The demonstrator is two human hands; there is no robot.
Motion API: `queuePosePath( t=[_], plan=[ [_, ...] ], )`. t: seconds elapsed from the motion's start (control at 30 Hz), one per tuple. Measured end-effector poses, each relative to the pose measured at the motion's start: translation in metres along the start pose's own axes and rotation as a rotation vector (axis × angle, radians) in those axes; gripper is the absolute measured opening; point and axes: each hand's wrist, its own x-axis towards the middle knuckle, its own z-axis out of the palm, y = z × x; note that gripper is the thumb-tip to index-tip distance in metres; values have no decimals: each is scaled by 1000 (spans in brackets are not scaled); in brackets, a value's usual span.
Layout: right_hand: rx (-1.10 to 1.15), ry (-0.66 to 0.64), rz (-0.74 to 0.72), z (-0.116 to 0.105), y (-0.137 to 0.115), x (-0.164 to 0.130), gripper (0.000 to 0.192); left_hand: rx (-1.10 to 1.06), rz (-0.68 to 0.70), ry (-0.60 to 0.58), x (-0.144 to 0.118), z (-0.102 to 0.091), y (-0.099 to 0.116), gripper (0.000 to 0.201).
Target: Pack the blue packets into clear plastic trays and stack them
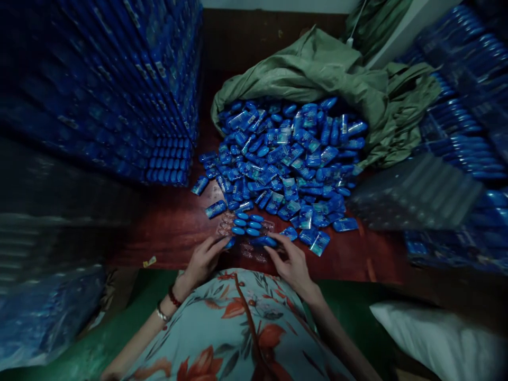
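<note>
A clear plastic tray [226, 225] with moulded hollows lies on the red-brown table in front of me. Several small blue packs [253, 232] stand in its middle hollows, their rounded blue ends upward. My left hand [205, 257] is at the tray's near left side, its fingers closed on a blue pack [229, 243]. At the near right, my right hand [289, 259] pinches another blue pack [264, 241] between thumb and fingers. Just beyond the tray, a large heap of the same labelled blue packs [286, 159] spills from a green sack [317, 63].
Tall stacks of filled trays [170, 159] rise at the left. Nested clear trays [416, 190] sit at the right, before more filled stacks [460, 127]. A yellow scrap [150, 261] lies near the table's front edge [178, 259]. A white bag [432, 333] is at the lower right.
</note>
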Motion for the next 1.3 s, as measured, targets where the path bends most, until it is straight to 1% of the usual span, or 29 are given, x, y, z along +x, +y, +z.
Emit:
queuePosePath(
  t=[0.07, 0.13, 0.2, 0.27, 0.37, 0.47, 0.53, 0.67, 0.8, 0.93, 1.03, 1.1, 1.13, 1.2, 1.27, 1.3],
  plan=[
    [-11, 34, -71, 17, 4, -7, 21, 70, 139, -42, 3, 8, -6, 31],
    [-111, 55, -179, 28, 9, -11, 21, 127, 245, -76, 7, 12, -13, 34],
    [-257, 25, -284, 30, 11, -12, 25, 170, 313, -129, 10, 13, -18, 35],
    [-407, -34, -367, 27, 8, -11, 30, 193, 348, -189, 10, 11, -19, 35],
    [-590, -147, -431, 18, -5, -5, 35, 214, 383, -245, 7, 6, -18, 36],
    [-704, -256, -433, 14, -19, 4, 30, 241, 408, -250, 3, 5, -16, 39],
    [-740, -307, -440, 15, -27, 9, 28, 253, 396, -239, -2, 5, -15, 41],
    [-776, -350, -438, 20, -36, 13, 28, 285, 388, -220, -13, 8, -12, 40],
    [-743, -372, -454, 21, -31, 12, 30, 273, 318, -271, -16, 11, -10, 36],
    [-668, -332, -436, 23, -24, 9, 35, 290, 294, -301, -3, 13, -9, 33],
    [-655, -280, -446, 26, -21, 7, 33, 322, 304, -322, 13, 15, -4, 30],
    [-634, -221, -456, 25, -17, 4, 32, 349, 317, -327, 19, 14, -1, 29],
    [-613, -167, -440, 22, -14, 3, 32, 366, 326, -326, 19, 13, 0, 29],
    [-560, -21, -346, 13, -5, 0, 34, 387, 329, -293, 16, 9, -2, 31],
    [-542, 119, -161, 1, 5, -3, 34, 345, 291, -206, 13, 4, -9, 33],
    [-560, 155, -57, -4, 10, -4, 32, 305, 240, -147, 14, 2, -14, 33]
  ],
)
